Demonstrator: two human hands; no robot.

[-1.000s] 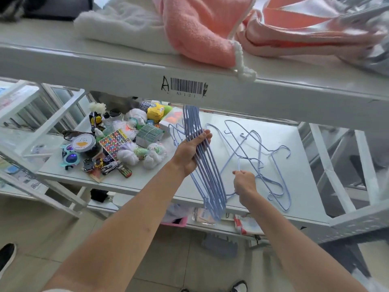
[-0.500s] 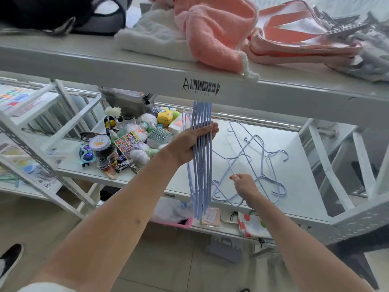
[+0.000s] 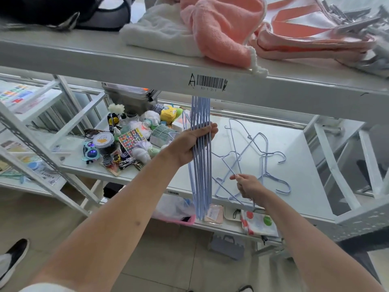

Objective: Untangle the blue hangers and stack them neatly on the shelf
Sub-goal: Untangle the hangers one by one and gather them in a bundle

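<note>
clutter [image 3: 126, 142] left, shelf [image 3: 294, 165] right seemingly bare

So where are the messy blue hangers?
The tangled hangers lie on the white shelf, right of the bundle the left hand holds; the right hand pinches one.

Toys [image 3: 126, 142] left on shelf [image 3: 294, 165], loose hangers [image 3: 252, 163] right; towels [image 3: 219, 28] above.

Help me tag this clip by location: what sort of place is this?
Probably a stockroom or small warehouse. The white metal shelf rack carries a barcode label marked with a location code on its upper edge, and mixed goods sit in piles: small toys and trinkets, loose blue hangers, folded towels.
</note>
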